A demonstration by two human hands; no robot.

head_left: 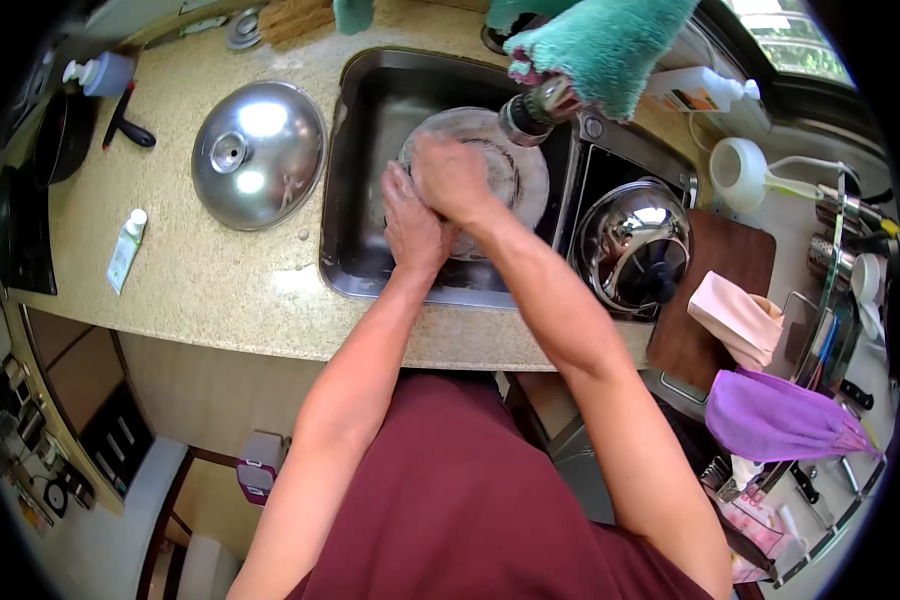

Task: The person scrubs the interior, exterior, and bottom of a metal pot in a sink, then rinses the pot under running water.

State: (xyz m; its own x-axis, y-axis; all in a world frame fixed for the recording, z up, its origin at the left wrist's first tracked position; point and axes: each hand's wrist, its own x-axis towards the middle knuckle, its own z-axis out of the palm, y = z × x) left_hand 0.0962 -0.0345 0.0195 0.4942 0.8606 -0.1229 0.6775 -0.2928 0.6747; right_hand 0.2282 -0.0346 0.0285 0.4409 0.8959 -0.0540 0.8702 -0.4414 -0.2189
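With fingers extended, a person's left hand (415,225) presents an open grip at the near left side of a round plate (526,180) inside the sink (365,120). The right hand (450,178), blurred, is over the plate just beside it; whether its grip is clenched, released or grasping anything, one cannot tell. Beyond the plate's far edge hangs a faucet (523,122), with a green cloth (615,50) above it. A domed metal lid (260,155) rests on the surface (210,300) left of the sink, near a white tube (125,253). At right, 1 shiny, rounded lid (635,240) sits over the smaller basin, beside a brown board (730,265).
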